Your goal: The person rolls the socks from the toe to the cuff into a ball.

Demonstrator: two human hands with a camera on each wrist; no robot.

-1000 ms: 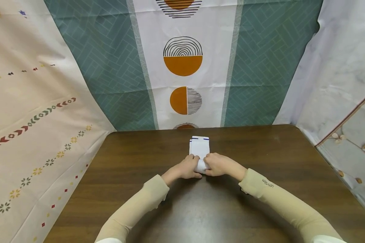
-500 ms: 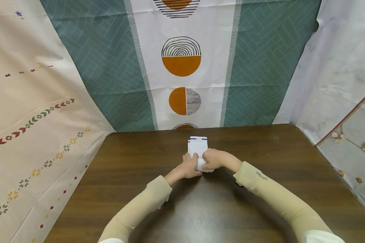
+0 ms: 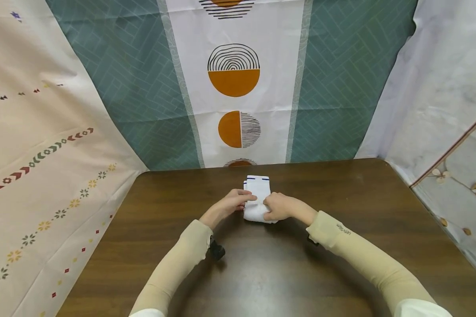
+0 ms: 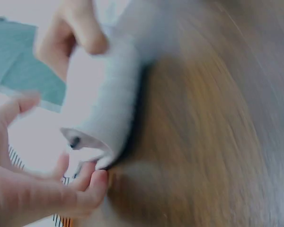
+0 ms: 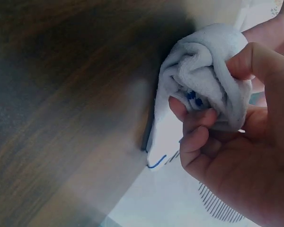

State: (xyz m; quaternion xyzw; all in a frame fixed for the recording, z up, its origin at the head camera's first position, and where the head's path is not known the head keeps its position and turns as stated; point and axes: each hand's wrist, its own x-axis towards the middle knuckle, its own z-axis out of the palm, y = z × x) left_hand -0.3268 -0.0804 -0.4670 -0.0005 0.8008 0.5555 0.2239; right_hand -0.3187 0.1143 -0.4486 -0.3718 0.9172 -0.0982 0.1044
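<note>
A white towel [image 3: 258, 189] with blue stripes near its far end lies partly rolled on the table, the roll at its near end and a flat strip beyond. My right hand [image 3: 281, 206] grips the right end of the roll, thumb on the outside and fingers curled in at the end, where soft folds and a bit of blue show in the right wrist view. My left hand [image 3: 232, 202] is at the towel's left side, its fingers spread rather than wrapped round it. In the blurred left wrist view, its lower fingertips [image 4: 98, 182] appear to touch the roll's open end.
The brown wooden table [image 3: 174, 211] extends around the towel, its far edge just beyond. A patterned green and white cloth [image 3: 234, 123] hangs behind it. Light cloths hang at the left and right sides. A small black device [image 3: 217, 252] hangs under the left wrist.
My left hand has come off the near part of the roll and shifted up and left, its fingers loosening. The right hand keeps its grip, slightly moved, and more of the roll now shows.
</note>
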